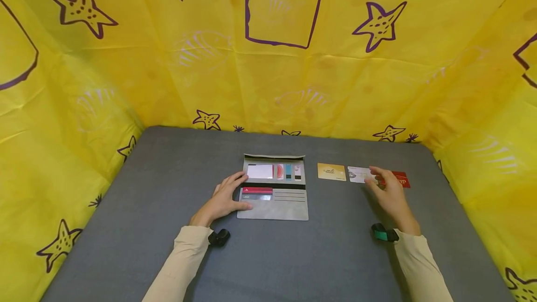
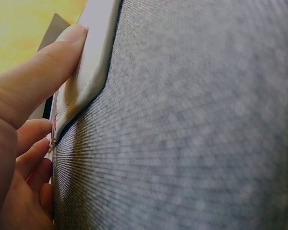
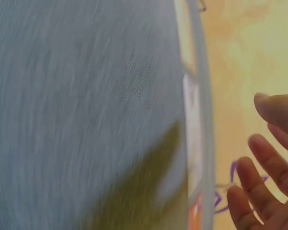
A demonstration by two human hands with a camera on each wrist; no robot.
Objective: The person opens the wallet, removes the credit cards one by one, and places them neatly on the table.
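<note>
A grey long wallet [image 1: 289,209] lies unfolded on the table, with cards in its slots, among them a white card [image 1: 259,171] and a pink-red card [image 1: 257,190]. My left hand [image 1: 222,202] rests at its left edge, the straight thumb [image 2: 43,72] lying on the wallet's surface and the fingers spread along the side. To the right lie a gold card [image 1: 331,171], a white-grey card [image 1: 356,175] and a red card [image 1: 401,179] in a row. Over the latter two hovers my right hand [image 1: 392,197], fingers loosely bent with nothing between them; it partly hides both cards.
The grey table [image 1: 293,264] carries the wallet and the cards. Yellow cloth [image 1: 260,78] with purple starfish drawings hangs behind the table and on both sides. Dark bands with small devices [image 1: 219,237] are worn on both wrists.
</note>
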